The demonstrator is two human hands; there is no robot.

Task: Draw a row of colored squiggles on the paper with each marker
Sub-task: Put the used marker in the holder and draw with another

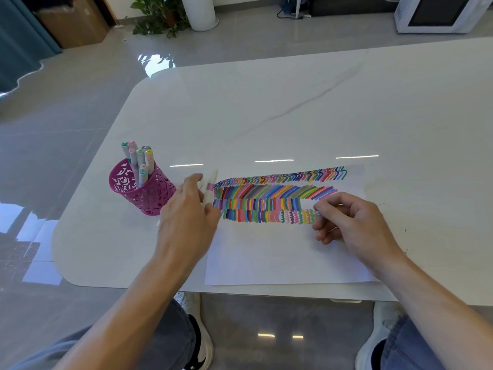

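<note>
A white sheet of paper lies on the table, with several rows of colored strokes and squiggles across its upper half. My left hand is at the paper's left edge and holds a white marker with a pink band, which points away from me. My right hand rests on the paper at the right end of the bottom squiggle row. Its fingers are curled and pinched together, and they hide whatever may be in them. A magenta cut-out pen cup with several capped markers stands left of my left hand.
The white marble-look table has a rounded left corner and its front edge is close to my knees. On the floor beyond it are a potted plant, a cardboard box and a white microwave.
</note>
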